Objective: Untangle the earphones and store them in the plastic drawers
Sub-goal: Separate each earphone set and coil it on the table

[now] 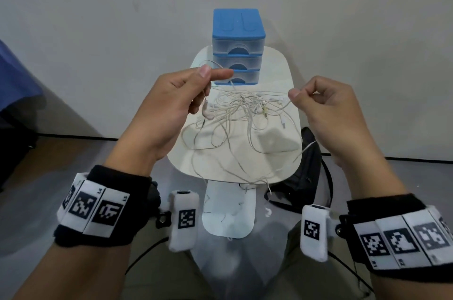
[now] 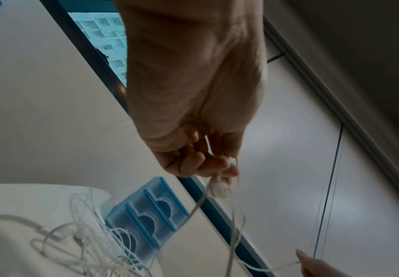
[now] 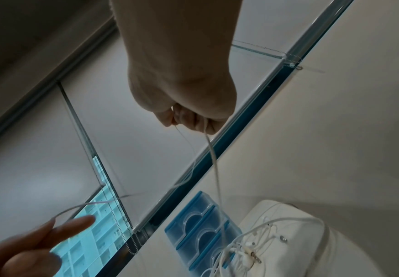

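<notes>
The tangle of thin white wired earphones (image 1: 241,113) lies on the small white rounded table (image 1: 282,66) straight ahead of me, between my two hands and a little below them, with loose loops spilling over the near edge toward my lap. My left hand (image 1: 171,106) is raised at the left of the heap: thumb and forefinger pinch one strand, and a white earbud (image 1: 207,110) hangs just under the curled fingers. My right hand (image 1: 328,108) is at the right, fingers folded in, pinching another strand between thumb and forefinger. The strand from my right hand runs leftward into the knot, roughly level, so I judge the line I am working lies left to right across the table. Whether both hands hold the same earphone I cannot tell.

The knot's thickest part sits a little nearer my left hand, so I think that hand should stay put as anchor while the right draws its strand out to the right and feeds it through.

Just beyond the heap stands the small three-drawer plastic chest with a blue top and clear drawers (image 1: 236,47), all drawers closed, its lowest one touching the far strands. Cables lying against it will be in the way of opening it. A black bag (image 1: 306,177) sits on the floor at the right of the table.
</notes>
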`<state>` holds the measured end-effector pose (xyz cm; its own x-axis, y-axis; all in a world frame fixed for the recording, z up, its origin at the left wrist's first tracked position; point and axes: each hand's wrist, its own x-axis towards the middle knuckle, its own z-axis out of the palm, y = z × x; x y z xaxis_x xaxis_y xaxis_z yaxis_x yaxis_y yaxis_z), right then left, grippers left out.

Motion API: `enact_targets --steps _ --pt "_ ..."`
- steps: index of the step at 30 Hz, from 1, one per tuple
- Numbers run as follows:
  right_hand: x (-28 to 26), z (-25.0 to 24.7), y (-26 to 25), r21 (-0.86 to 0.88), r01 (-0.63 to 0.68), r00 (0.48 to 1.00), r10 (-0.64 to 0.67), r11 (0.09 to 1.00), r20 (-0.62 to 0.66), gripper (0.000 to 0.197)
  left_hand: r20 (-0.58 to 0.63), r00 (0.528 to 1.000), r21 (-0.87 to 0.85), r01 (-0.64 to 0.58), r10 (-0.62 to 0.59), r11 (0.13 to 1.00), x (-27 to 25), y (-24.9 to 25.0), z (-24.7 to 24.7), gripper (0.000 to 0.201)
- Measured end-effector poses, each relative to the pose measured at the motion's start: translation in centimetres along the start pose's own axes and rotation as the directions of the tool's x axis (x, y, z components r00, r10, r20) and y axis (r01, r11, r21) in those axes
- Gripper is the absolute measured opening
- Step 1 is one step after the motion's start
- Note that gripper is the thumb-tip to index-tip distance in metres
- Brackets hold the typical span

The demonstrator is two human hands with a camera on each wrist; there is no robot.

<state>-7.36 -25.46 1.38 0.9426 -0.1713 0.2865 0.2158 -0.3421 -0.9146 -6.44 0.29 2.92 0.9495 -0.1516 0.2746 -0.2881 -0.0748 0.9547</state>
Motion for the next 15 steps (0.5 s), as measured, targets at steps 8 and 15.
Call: enact_targets --steps 8,15 --pt "0.4 -0.5 -0.7 0.204 0.106 0.937 -0.029 0.973 -0.348 0.031 0.029 0.994 0.045 0.103 -0.105 0.994 -0.3 -0.2 0.0 0.032" --pt "0.5 0.7 0.2 0.208 0.071 0.971 -0.02 0.975 -0.239 0.03 0.014 0.994 0.158 0.107 -0.11 0.982 0.0 -1.0 0.5 0.03"
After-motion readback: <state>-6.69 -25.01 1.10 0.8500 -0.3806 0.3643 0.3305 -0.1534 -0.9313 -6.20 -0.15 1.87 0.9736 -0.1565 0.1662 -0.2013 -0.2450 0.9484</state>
